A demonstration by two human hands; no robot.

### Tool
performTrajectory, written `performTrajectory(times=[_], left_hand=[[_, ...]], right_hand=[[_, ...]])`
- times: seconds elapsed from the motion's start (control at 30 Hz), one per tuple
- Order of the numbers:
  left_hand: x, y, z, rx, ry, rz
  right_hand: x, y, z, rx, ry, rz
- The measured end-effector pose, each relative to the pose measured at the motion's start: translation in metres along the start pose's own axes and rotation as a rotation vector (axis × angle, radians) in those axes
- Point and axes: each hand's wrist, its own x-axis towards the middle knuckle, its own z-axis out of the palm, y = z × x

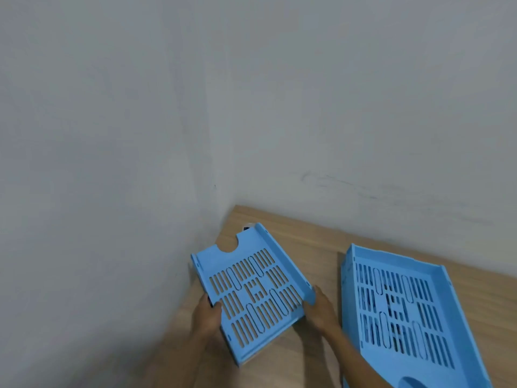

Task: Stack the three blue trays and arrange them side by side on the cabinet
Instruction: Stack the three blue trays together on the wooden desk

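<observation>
A light blue slotted tray is held tilted over the left end of the wooden cabinet top, its notched end pointing toward the wall corner. My left hand grips its left side wall and my right hand grips its right side wall. To the right lies a second blue tray on the cabinet, seemingly stacked on another blue tray whose edge shows beneath it at the lower left. Its notch faces the near edge.
Grey walls meet in a corner right behind the held tray. A small white object peeks out by the wall behind the tray's far end. Bare wood lies between the two trays.
</observation>
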Motion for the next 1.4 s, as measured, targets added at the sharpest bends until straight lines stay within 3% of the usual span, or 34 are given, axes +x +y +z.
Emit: performTrajectory(times=[0.3,0.6,0.8,0.93,1.03,1.17,1.3,1.4], left_hand=[[0.004,0.01,0.01,0.0,0.136,-0.015],[-0.005,0.043,-0.006,-0.043,0.198,-0.016],[-0.023,0.095,-0.009,-0.119,0.267,0.024],[-0.039,0.122,-0.001,-0.165,0.257,0.063],[-0.049,0.136,0.006,-0.087,0.264,0.119],[-0.068,0.153,0.013,0.147,0.256,0.192],[-0.066,0.177,0.026,0.308,0.223,0.43],[-0.07,0.204,0.045,0.367,0.087,0.609]], right_hand=[[0.016,0.02,0.022,0.176,0.093,0.155],[0.028,0.0,0.001,0.254,0.128,0.086],[0.015,-0.014,0.011,0.577,0.186,0.161],[0.002,-0.031,0.015,0.846,0.053,0.141],[-0.001,-0.045,-0.008,0.937,0.063,0.127],[-0.005,-0.039,-0.073,0.846,0.16,0.107],[-0.013,0.002,-0.146,0.69,0.201,0.09],[-0.023,0.029,-0.194,0.633,0.165,0.065]])
